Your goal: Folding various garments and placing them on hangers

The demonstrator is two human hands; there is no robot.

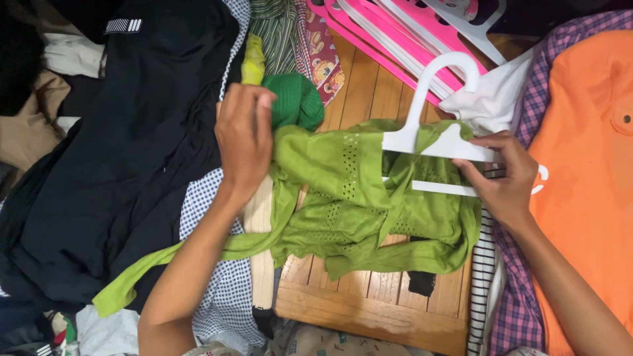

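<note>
The left hand (244, 138) is gripping the light-green top (356, 204) at one end, fingers curled shut around a bunch of the fabric, knuckles facing the camera. The right hand (504, 175) is pinching the far arm of a white hanger (435, 142), thumb and fingers closed on the flat plastic — its hook is arching up and away from that hand, toward the pink hangers (395, 33) stacked beyond. The top is stretching between the two hands, crumpled, with a perforated panel showing in its middle; the hanger's near arm is sitting inside or under the cloth, which one I cannot tell. A long green sleeve is trailing down past the left wrist and across the forearm. Just beyond the left fingertips a dark-green bundle (297, 99) is lying. Under the top, a slatted wooden board (369, 303) is showing. Outside the left hand a black garment (125, 151) is spreading wide, with a small-check cloth (224, 290) beneath the forearm; outside the right hand an orange shirt (587, 165) is lying over a purple plaid one (521, 310).
</note>
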